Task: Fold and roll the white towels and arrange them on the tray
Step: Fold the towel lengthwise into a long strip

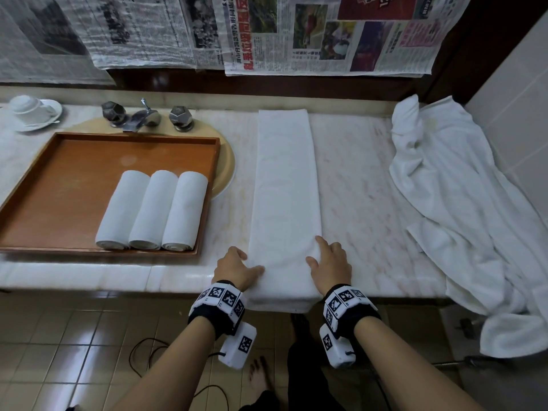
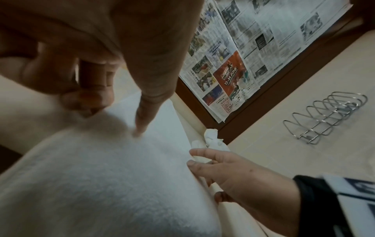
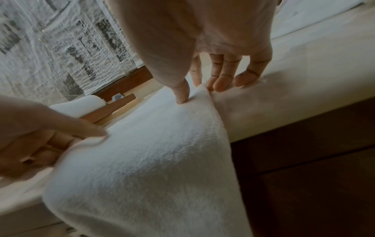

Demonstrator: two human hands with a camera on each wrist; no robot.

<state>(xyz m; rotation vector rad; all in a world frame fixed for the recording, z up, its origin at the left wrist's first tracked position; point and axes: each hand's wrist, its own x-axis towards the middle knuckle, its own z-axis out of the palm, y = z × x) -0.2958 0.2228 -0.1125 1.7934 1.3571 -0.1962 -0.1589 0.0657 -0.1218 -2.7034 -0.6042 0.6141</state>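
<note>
Folded towel: a long white strip [image 1: 285,185] lies flat on the marble counter [image 1: 364,185], running from the far edge to the near edge, where its end droops over the lip.
My left hand: it [image 1: 237,266] sits at the strip's near left edge, thumb pressed on top of the cloth, fingers bent down along the side (the left wrist view shows the thumb tip denting the pile), so I am pinching that edge.
My right hand: it [image 1: 330,262] sits at the near right edge, thumb on top, fingers tucked at the hem against the counter, pinching that side likewise.
Tray: the wooden tray [image 1: 74,143] stands to the left, over the sink, just near of the tap [image 1: 142,114].
Rolled towels: three white rolls [image 1: 154,210] lie side by side, touching, in the tray's near right corner.
Unfolded towels: a crumpled white heap [image 1: 462,209] lies at the right end of the counter, spilling over its near edge.
Far left: an upturned cup on a saucer [image 1: 32,111].
Wall: newspaper sheets [image 1: 326,34] hang behind.
</note>
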